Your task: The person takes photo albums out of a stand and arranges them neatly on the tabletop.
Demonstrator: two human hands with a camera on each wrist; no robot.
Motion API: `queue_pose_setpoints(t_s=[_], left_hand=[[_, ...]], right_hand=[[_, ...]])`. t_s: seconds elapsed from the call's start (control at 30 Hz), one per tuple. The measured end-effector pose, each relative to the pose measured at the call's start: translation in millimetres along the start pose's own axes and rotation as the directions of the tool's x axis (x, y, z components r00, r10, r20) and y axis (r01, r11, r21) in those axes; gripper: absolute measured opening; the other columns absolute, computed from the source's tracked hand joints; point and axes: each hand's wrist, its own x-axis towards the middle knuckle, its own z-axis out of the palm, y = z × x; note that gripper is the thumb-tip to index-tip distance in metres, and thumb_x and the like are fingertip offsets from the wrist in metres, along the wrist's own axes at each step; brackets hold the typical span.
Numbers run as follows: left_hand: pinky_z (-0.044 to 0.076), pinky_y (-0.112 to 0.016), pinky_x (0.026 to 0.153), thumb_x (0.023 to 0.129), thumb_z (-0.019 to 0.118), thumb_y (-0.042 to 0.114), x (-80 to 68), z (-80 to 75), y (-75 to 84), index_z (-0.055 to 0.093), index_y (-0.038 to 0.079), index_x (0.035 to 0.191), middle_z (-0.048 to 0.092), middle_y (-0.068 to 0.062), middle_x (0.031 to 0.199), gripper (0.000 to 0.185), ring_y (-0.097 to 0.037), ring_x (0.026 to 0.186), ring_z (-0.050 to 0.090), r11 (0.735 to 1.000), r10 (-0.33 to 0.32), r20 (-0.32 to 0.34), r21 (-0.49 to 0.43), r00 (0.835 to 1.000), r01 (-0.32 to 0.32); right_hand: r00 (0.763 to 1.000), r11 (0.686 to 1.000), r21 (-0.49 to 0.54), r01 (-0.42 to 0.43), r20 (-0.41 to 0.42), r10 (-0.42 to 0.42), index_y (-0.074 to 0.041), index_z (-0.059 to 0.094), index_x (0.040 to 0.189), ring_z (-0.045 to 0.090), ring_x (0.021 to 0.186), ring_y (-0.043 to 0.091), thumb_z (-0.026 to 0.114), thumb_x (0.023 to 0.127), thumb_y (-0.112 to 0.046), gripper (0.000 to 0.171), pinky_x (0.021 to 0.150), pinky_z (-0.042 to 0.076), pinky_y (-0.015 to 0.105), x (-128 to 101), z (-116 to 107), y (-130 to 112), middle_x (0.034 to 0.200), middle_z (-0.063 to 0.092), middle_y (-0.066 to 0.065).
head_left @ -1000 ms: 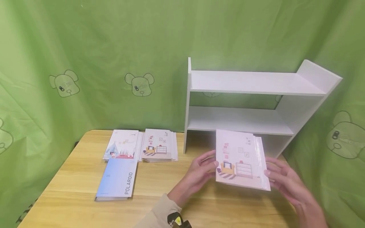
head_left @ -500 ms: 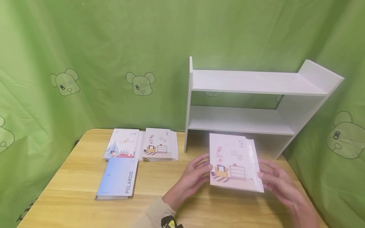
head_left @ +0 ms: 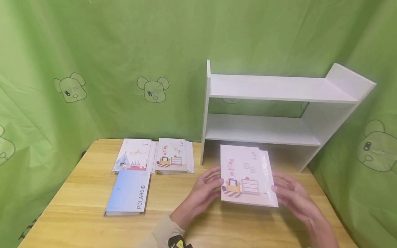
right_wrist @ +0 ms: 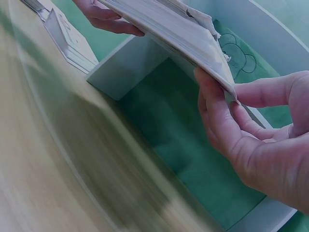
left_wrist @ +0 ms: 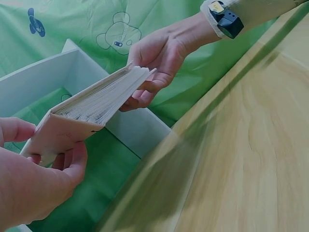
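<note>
Both hands hold a white photo album [head_left: 246, 175] with a room drawing on its cover, lifted above the wooden table [head_left: 192, 220] in front of the white shelf unit [head_left: 279, 113]. My left hand [head_left: 204, 189] grips its left edge, thumb on top and fingers beneath, as the left wrist view shows on the album [left_wrist: 91, 108]. My right hand [head_left: 291, 198] pinches the right edge, where plastic-wrapped pages stick out; the right wrist view shows the fingers [right_wrist: 217, 116] curled under the album [right_wrist: 178, 29].
On the table's left lie a blue POLAROID album [head_left: 128, 193], a white album with a tent drawing [head_left: 132, 160] and a stack of room-cover albums [head_left: 173, 160]. Green cloth with bear prints [head_left: 153, 89] hangs behind and at both sides. The shelf's two boards are bare.
The album and both hands have drifted a little to the left and down, closer to the table. The albums at the left have not moved.
</note>
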Motion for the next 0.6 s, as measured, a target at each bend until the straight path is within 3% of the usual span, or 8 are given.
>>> queue_pose_setpoints(t_s=[0.6], left_hand=[[0.058,-0.042,0.096,0.089,0.065,-0.004,-12.6,-21.0,7.2,0.050,0.006,0.147,0.063,-0.020,0.132,0.061,-0.029,0.110,0.066,1.000,0.006,-0.035,0.020,0.999,-0.005]], right_hand=[[0.998,0.999,-0.016,-0.047,-0.034,0.047,-0.017,0.054,0.136,0.070,0.108,0.026,0.048,0.100,0.010,0.045,0.091,0.060,0.045,12,22,9,0.127,0.070,0.004]])
